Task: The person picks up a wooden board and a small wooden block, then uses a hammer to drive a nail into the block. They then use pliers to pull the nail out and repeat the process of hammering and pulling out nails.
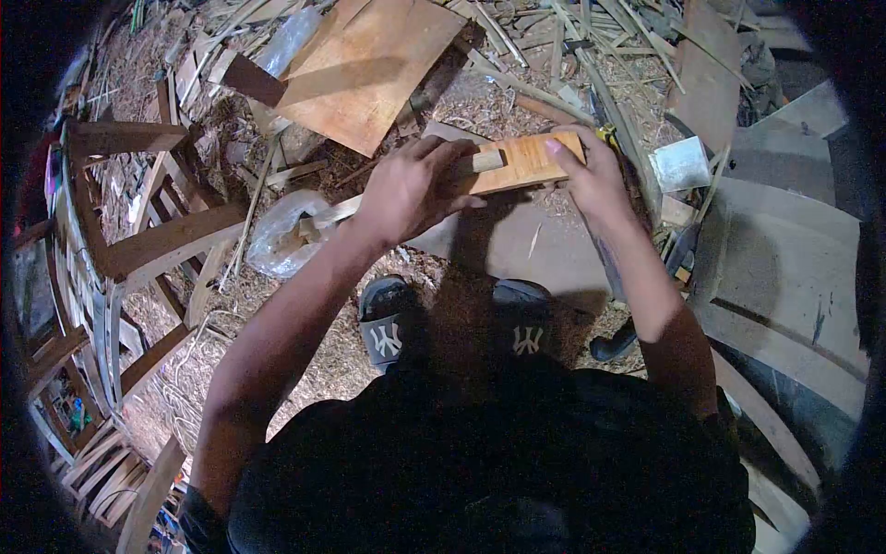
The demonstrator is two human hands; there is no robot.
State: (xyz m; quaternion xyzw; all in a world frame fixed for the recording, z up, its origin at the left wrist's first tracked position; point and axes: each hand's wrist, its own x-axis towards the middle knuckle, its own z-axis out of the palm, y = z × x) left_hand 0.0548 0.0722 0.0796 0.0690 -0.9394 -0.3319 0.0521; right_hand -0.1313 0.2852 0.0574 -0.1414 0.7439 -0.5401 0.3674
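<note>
An orange-brown wooden board (535, 161) is held up in front of me, over the floor. My right hand (595, 171) grips its right end, thumb on top and fingers behind the edge. Closed around a small pale wooden block (481, 162), my left hand (417, 185) lies over the board's left part. The block's rounded end rests over the board's face. A pale strip of wood (339, 211) pokes out on the left behind my left wrist. My left fingers hide the rest of the block and that side of the board.
Below my hands lies a flat grey-brown panel (544, 242), just ahead of my sandals (382, 323). A plywood sheet (369, 78), a clear plastic bag (284, 235) and wood shavings cover the ground. Wooden frames (175, 242) stand left; large panels (789, 277) lean right, near a white block (681, 164).
</note>
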